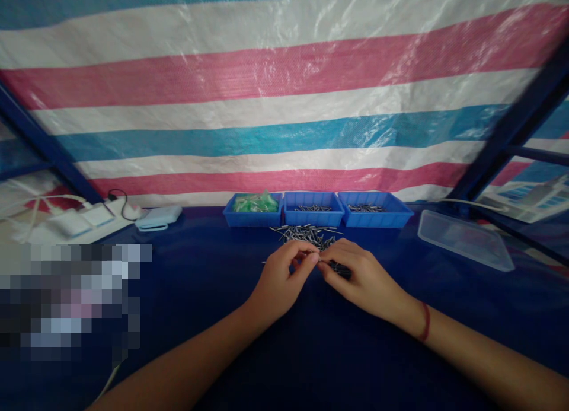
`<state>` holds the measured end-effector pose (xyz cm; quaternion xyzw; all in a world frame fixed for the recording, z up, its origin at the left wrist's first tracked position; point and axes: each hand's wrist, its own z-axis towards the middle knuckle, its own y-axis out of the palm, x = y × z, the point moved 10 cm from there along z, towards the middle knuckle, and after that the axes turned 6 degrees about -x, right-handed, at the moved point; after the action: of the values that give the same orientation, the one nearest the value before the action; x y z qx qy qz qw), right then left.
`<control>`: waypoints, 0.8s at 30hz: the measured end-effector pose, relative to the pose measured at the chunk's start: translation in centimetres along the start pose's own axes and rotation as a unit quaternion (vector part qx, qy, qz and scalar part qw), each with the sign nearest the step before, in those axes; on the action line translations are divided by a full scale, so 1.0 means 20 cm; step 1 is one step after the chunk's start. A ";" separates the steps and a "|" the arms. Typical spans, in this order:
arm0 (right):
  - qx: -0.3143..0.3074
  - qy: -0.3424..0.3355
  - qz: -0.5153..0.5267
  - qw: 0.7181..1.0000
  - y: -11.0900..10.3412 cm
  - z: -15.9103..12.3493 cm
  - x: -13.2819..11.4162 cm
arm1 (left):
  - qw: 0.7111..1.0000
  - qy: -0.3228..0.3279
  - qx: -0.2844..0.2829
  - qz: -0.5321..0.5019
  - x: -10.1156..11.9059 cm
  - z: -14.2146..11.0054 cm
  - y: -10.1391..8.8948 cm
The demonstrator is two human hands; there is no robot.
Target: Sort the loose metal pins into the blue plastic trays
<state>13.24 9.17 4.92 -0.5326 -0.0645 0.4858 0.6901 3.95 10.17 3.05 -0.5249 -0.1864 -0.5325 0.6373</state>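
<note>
My left hand [281, 276] and my right hand [357, 274] meet fingertip to fingertip on a dark blue table [200, 316], at the near edge of a loose pile of thin metal pins [306, 234]. Both hands are closed in a pinch. What sits between the fingertips is too small to make out; it looks like one of the pins. More pins lie under my right hand's fingers. A red cord circles my right wrist.
Three blue trays stand behind the pile: the left one [252, 210] holds green pieces, the middle [313, 209] and right [374, 210] hold metal pins. A clear plastic lid [464, 239] lies at right. A power strip [84, 218] and pale case [157, 217] sit at left.
</note>
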 end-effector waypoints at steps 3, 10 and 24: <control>0.011 0.010 0.001 1.000 -0.01 0.00 0.01 | 1.000 -0.002 0.000 0.001 0.00 0.00 0.00; 0.030 0.017 -0.010 0.999 -0.02 0.00 0.02 | 1.000 -0.012 -0.001 0.006 0.00 0.00 -0.01; 0.107 0.010 0.000 0.994 -0.10 -0.04 0.02 | 0.999 -0.038 0.004 -0.026 -0.08 0.01 0.00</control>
<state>15.14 9.02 5.98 -0.4607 -0.0054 0.4842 0.7438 3.47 11.02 1.89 -0.5372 -0.2268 -0.5278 0.6176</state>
